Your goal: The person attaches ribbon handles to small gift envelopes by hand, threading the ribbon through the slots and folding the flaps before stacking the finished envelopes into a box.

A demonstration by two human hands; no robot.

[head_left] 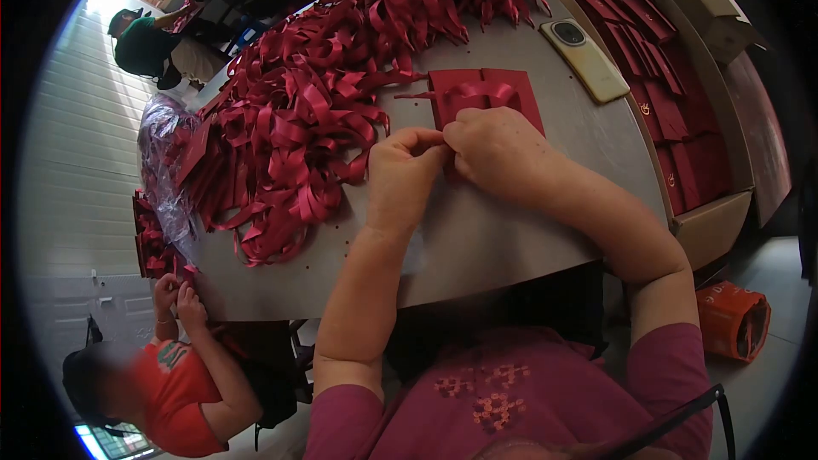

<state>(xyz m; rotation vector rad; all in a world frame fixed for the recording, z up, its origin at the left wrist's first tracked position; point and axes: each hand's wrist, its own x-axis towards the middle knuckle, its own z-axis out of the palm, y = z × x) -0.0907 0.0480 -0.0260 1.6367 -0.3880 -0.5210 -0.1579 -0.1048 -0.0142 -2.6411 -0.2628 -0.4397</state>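
A dark red folded card or bag (pixel 521 94) lies flat on the grey table (pixel 477 251), with a shiny red ribbon (pixel 481 92) across its upper part. Both my hands meet at its lower left edge. My left hand (pixel 405 172) has thumb and fingers pinched together, and what is between them is too small to make out. Curled over the card's lower part, my right hand (pixel 494 149) has its fingertips touching those of my left hand; its grip is hidden too. Just left of my hands spreads a big heap of red ribbons (pixel 298 119).
A phone (pixel 584 60) lies right of the card. An open cardboard box (pixel 716 226) holds red items. Plastic wrap (pixel 162 153) is at the table's left edge. A person in red (pixel 183 392) sits at the left; another in green (pixel 145 51) is farther back. An orange bag (pixel 724 319) stands lower right.
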